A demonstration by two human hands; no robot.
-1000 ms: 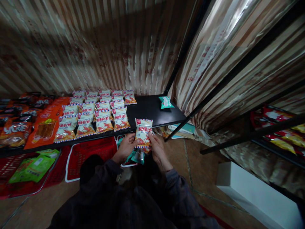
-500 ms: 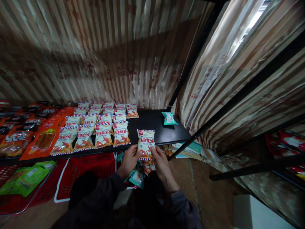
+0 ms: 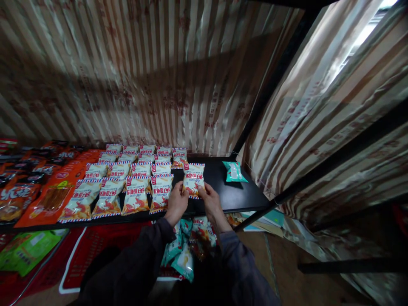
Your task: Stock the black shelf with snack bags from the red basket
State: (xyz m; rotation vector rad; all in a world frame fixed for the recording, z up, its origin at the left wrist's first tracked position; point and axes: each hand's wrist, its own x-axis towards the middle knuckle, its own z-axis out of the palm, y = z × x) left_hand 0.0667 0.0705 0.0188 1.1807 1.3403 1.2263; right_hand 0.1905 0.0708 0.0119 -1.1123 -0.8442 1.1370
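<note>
A white and orange snack bag with red lettering (image 3: pixel 194 178) is held upright between my two hands, over the front part of the black shelf (image 3: pixel 216 191). My left hand (image 3: pixel 178 199) pinches its lower left edge. On the lower right side, my right hand (image 3: pixel 210 202) grips it with the thumb on the front. Just left of the held bag, several matching bags (image 3: pixel 162 191) stand in rows on the shelf. A teal bag (image 3: pixel 234 171) lies by itself farther right.
Orange bags (image 3: pixel 52 191) and black-orange packs (image 3: pixel 19 191) fill the shelf's left. Below are red baskets (image 3: pixel 102 242) with green bags (image 3: pixel 30 250) and teal bags (image 3: pixel 185 259). A black metal post (image 3: pixel 274 76) and striped curtain (image 3: pixel 143 85) stand behind and right.
Both hands have moved the held bag forward over the shelf, beside the front rows. More of the teal bags below has come into view as the camera view shifted.
</note>
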